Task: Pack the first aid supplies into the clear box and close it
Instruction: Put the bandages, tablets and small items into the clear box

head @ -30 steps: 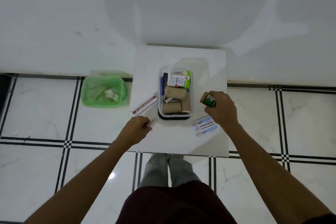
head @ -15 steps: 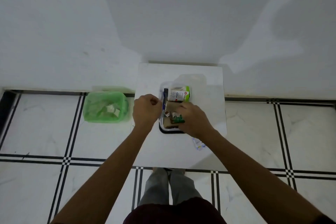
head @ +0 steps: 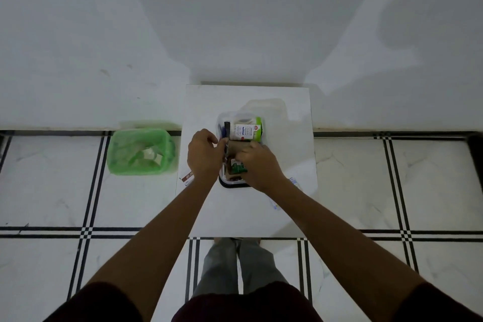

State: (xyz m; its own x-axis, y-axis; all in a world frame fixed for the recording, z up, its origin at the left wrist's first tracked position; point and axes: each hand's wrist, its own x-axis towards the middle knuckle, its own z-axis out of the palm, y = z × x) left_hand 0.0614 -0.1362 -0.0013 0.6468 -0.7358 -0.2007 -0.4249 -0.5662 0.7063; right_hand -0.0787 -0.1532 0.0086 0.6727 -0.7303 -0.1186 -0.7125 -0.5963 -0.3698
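The clear box [head: 221, 123] stands on a white table top [head: 248, 212], its lid off. Inside lie a white and green packet [head: 247, 131], a brown bandage roll [head: 236, 145] and a dark blue item along the left wall. My right hand [head: 258, 167] is inside the near half of the box, shut on a small brown bottle with a green label [head: 237, 168]. My left hand [head: 203, 157] has its fingers pinched together at the box's left wall, touching the roll's left end; whether it grips anything is hidden.
A clear lid [head: 271, 107] lies just behind the box. A brown and white strip pack [head: 187, 177] sits left of the box, partly under my left wrist. Blue and white sachets [head: 294, 181] lie under my right forearm. A green bin [head: 138, 151] stands on the floor to the left.
My right hand carried the green-labelled bottle from the table's right side into the box. My left hand moved up from the near table to the box's left wall.
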